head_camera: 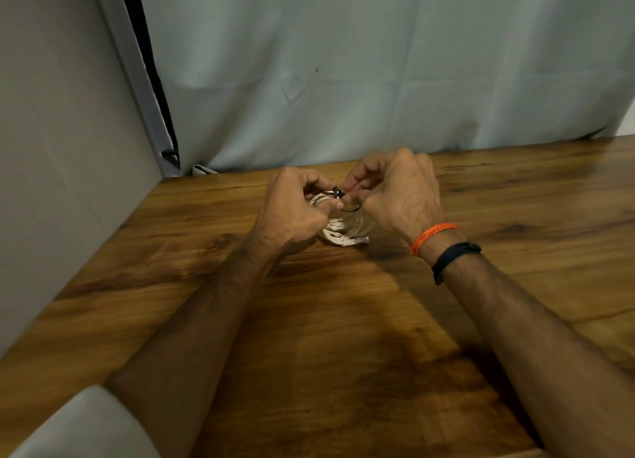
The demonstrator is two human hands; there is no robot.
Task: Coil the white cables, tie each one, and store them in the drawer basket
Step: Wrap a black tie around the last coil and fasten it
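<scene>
A coiled white cable rests on the wooden table between both hands, its plug end lying at the coil's near side. A thin black tie wraps the top of the coil. My left hand grips the coil and pinches one side of the tie. My right hand pinches the tie's other end, with a black loop hanging just below its fingers. Most of the coil is hidden behind the hands. No drawer basket is in view.
A pale curtain hangs along the table's far edge. A grey wall panel borders the table on the left. A light chair back shows at the bottom left corner.
</scene>
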